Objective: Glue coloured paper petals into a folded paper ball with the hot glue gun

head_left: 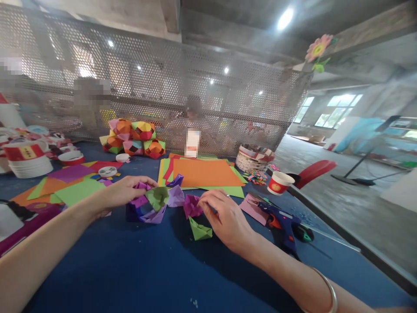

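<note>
Where the blue surface (130, 269) begins at far left, a stack of paper bowls (28, 163), red-banded at the top, stands near a spread of coloured sheets (78, 191) in green, purple, orange and red. Farther back, several many-coloured paper balls (133, 139) sit piled against one another, in front of a perforated metal screen (208, 78). Next comes the left hand (132, 191), reaching in over the sheets' near side; its fingers are bent over the upper left of a folded paper model (158, 206) and hold it there (the thumb is hidden). That model, left of the middle of the view, joins purple, dark blue, lilac and green pieces, its lilac part jutting rightward. Just behind it lies a layered stack of paper (205, 173), orange uppermost. To the model's right is a magenta folded piece (192, 205), with a green folded piece (201, 230) just below it. The right hand (226, 213) comes from the right, its fingers drawn narrow and pinching the magenta piece at its right edge. Beyond that hand lie a pink sheet (254, 208), a woven basket (254, 157) farther back, a blue glue gun (286, 228) and a red-and-white paper cup (280, 182) near the surface's right edge. Past that edge shows a red chair (316, 171).
</note>
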{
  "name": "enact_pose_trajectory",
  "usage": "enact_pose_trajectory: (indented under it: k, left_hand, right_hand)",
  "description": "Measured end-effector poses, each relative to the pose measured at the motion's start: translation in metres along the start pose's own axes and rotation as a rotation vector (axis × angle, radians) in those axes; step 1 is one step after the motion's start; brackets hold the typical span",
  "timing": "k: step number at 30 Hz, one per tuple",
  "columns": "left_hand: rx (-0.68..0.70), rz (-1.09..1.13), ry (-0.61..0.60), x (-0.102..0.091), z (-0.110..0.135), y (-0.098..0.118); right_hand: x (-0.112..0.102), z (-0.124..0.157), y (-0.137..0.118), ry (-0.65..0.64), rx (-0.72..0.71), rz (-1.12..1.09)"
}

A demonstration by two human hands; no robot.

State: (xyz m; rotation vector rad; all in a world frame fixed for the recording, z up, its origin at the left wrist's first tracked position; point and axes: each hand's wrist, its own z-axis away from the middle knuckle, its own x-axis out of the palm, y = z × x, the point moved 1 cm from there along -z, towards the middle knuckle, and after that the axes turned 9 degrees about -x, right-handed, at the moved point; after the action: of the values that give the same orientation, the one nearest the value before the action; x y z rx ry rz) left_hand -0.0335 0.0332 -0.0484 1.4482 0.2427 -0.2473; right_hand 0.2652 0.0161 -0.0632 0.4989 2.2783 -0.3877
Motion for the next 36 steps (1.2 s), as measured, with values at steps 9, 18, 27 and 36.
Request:
enact_pose_trajectory:
  k: [9,18,27,36]
  left_hand:
    - [0.044,-0.391,-0.019,-0.016,0.005,0.011]
    - [0.283,-0.003,0.257,0.020,0.043,0.047]
    - [0.766,-0.341,-0.126,0.092,0.064,0.017]
    - [0.531,-0.451,-0.097,0.091,0.065,0.016]
  right_hand:
    - [0.003,0.000,0.005,-0.003,0.046,0.012]
    - [0.001,0.002,0.005,0.031,0.113,0.016]
    - [0.005,0.002,0.012,0.138,0.044,-0.160]
    - [-0.005,0.000,0.006,0.093,0.190,-0.045]
